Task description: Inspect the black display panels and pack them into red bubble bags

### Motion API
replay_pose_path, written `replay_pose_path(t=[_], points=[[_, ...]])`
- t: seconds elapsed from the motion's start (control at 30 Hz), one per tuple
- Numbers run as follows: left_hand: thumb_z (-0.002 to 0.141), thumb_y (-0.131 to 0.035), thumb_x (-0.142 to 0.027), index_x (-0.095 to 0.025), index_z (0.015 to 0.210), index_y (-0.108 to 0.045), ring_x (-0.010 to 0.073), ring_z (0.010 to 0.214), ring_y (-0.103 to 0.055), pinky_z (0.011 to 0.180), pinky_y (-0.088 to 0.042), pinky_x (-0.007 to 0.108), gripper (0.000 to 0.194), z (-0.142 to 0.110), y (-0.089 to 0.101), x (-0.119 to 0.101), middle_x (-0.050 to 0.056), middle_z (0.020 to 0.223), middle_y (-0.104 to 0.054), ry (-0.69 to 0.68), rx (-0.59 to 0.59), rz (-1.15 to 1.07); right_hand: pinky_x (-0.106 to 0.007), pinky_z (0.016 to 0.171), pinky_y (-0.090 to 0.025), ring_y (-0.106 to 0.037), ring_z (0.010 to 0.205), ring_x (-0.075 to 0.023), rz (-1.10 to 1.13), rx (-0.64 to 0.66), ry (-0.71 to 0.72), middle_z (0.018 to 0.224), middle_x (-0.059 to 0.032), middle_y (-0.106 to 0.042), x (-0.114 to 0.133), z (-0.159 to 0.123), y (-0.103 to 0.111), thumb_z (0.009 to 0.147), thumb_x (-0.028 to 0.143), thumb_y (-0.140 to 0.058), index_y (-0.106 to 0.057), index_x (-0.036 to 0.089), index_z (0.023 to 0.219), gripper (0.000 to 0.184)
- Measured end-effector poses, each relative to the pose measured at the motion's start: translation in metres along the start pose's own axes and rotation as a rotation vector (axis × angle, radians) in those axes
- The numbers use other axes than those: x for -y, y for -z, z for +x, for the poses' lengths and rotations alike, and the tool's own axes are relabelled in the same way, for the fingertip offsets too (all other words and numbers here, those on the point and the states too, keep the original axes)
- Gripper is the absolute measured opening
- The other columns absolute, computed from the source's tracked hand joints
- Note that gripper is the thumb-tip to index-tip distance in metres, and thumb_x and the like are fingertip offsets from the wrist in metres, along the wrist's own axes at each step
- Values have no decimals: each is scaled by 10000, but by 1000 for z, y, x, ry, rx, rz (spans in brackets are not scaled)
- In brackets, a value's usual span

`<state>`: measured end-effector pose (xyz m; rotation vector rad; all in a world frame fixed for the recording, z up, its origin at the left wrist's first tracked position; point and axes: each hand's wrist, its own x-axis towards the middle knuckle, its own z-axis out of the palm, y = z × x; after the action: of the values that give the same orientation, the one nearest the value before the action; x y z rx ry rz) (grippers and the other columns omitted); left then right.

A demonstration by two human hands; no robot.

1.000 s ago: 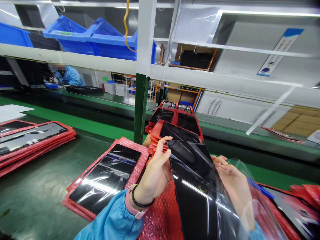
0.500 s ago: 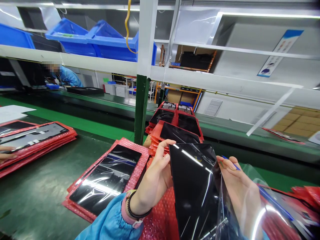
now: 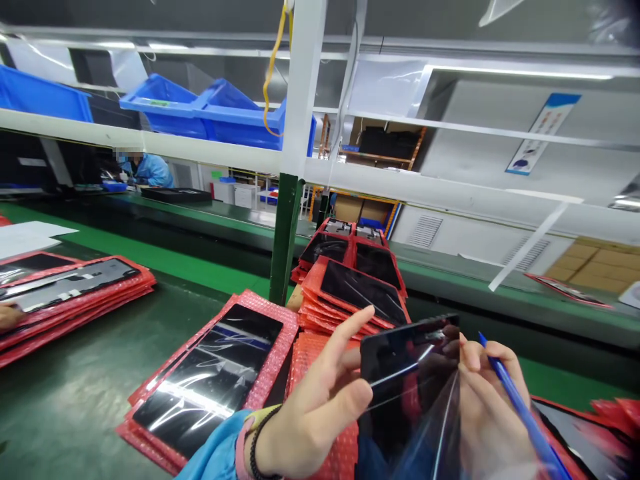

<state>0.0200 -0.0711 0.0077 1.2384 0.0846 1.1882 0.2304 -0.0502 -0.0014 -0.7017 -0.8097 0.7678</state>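
A black glass screen panel [image 3: 400, 400] is held up in front of me, tilted, with clear film wrinkled over its lower right side. My left hand [image 3: 313, 407] grips the panel's left edge, its thumb by the front and its index finger raised off it. At the right edge, my right hand [image 3: 493, 393] is closed, with a blue pen [image 3: 520, 413] tucked in it. Whether its fingertips pinch the panel or only the film is hard to tell. Beneath lies red bubble wrap [image 3: 345, 433].
On the left, a film-covered screen [image 3: 210, 373] lies on red bubble wrap. Wrapped screens [image 3: 365, 287] are stacked ahead, with others [image 3: 100, 283] far left beside another person's hand [image 3: 10, 317]. A green post [image 3: 286, 240] stands ahead; blue bins [image 3: 240, 110] sit above. A co-worker [image 3: 153, 170] is beyond.
The panel has tipped and dropped lower, its top edge now nearer level. My left index finger has lifted from its corner. The pen in my right hand now shows more fully, and the view has tilted up.
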Motion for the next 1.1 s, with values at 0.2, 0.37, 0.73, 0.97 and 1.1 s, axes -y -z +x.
replay_pose_path(t=[0.2,0.37,0.73,0.97,1.1], points=[[958,-515,-268,-408,1461,-372,248,1309,-512,1114,-329,423,541,1,-7,-4,42,1427,-553,-64,195,-12,-310,880,-442,-552,896,-170,3,-2,112,725,59,-488,-1,1,2,563,156,-789,-582,307,865,396],[961,-496,-292,-370,1464,-386,272,1388,-411,1124,-313,450,520,2,-2,-4,57,1487,-483,-54,293,27,-316,773,-475,-534,823,-182,-17,-6,171,727,52,-491,0,-1,5,560,184,-805,-564,297,855,397],[954,-485,-362,-361,1460,-402,293,1275,-543,1081,-368,445,513,-5,-4,-4,67,1415,-559,-3,269,189,-268,852,-452,-581,952,-153,3,-99,190,1040,60,-614,6,-4,5,565,113,-766,-528,323,934,487],[951,-453,-446,-276,1464,-406,267,1094,-667,925,-480,336,543,0,9,-4,98,1319,-635,-78,349,449,-276,674,-507,-618,863,-190,-25,-45,91,986,6,-662,-2,0,21,547,289,-841,-607,312,949,465],[958,-444,-435,-297,1447,-434,267,1182,-620,967,-448,326,508,4,11,-3,68,1337,-625,-79,403,418,-238,482,-475,-608,717,-187,17,30,29,899,-15,-682,-6,3,26,540,375,-865,-619,293,897,441]])
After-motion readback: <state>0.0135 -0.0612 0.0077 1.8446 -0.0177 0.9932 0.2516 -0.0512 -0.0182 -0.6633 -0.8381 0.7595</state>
